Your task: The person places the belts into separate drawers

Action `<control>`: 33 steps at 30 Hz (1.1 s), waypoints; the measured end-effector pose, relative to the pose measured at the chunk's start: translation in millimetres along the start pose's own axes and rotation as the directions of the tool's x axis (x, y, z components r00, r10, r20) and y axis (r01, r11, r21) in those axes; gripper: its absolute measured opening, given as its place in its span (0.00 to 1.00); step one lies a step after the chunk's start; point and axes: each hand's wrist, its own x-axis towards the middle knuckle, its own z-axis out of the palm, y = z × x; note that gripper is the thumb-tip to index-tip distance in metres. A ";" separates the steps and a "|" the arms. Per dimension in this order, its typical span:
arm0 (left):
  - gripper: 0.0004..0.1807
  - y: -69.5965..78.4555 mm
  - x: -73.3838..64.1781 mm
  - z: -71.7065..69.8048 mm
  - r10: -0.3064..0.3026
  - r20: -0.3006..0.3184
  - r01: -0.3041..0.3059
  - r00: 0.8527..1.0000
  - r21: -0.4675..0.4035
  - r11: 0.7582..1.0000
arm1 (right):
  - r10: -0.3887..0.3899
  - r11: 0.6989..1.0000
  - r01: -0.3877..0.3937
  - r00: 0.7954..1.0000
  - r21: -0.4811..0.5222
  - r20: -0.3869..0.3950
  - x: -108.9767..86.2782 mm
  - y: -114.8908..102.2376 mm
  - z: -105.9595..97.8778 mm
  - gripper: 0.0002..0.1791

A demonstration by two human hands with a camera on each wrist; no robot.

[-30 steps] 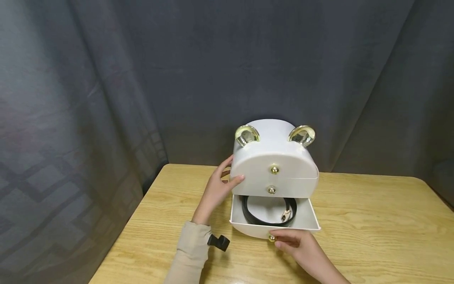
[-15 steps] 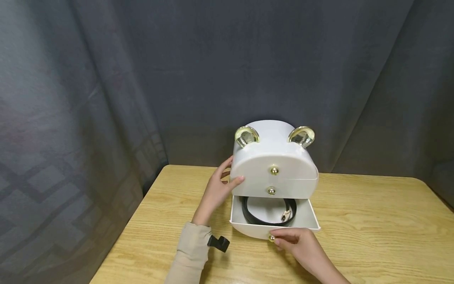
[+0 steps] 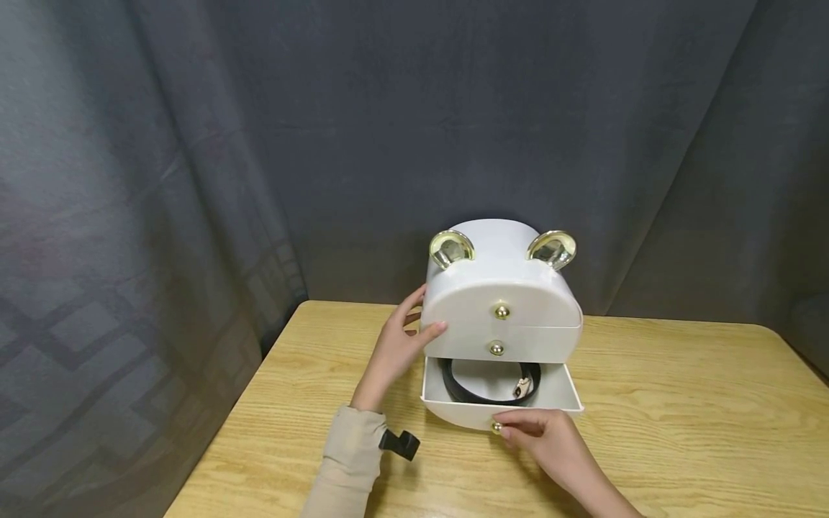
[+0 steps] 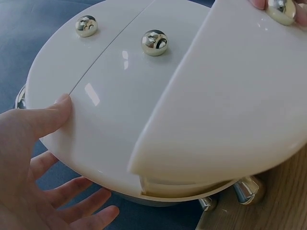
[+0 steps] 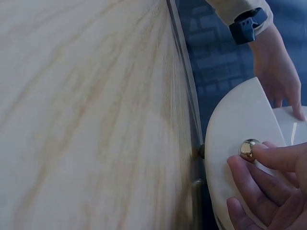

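Observation:
A white rounded storage box [image 3: 499, 252] with gold ears stands on the table, its bottom drawer [image 3: 565, 392] pulled out. In that drawer lies a coiled black belt [image 3: 458, 392] with a gold-coloured buckle [image 3: 522, 388]. My right hand [image 3: 550, 439] pinches the gold drawer knob [image 5: 248, 149] between thumb and fingers. My left hand [image 3: 395, 342] steadies the box's left side: the thumb lies on the front face, and the spread fingers [image 4: 81, 208] reach along the side. The two upper drawers, each with a gold knob [image 4: 154, 42], sit closed.
The wooden table [image 3: 680, 403] extends on both sides of the box. A dark grey curtain [image 3: 453, 129] hangs behind the table and along its left. A black wrist strap mount [image 3: 399, 444] is on the left sleeve.
The bottom drawer has slid slightly inward, with my right hand moving along on its knob. My left hand has stayed at the box's side.

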 end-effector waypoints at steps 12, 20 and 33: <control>0.38 0.5 -0.1 0.4 -0.007 -0.003 0.007 1.000 0.008 1.000 | 0.012 0.999 -0.014 0.999 -0.052 -0.030 4.3 -0.7 -1.3 0.08; 0.38 0.7 0.1 0.9 -0.005 0.002 0.005 1.000 0.026 1.000 | 0.045 0.998 -0.048 0.998 -0.051 -0.050 11.5 1.0 -1.6 0.08; 0.38 1.2 -0.6 1.1 -0.007 0.003 0.006 1.000 0.022 1.000 | 0.029 0.997 -0.035 0.996 -0.066 -0.089 23.6 5.0 -0.2 0.08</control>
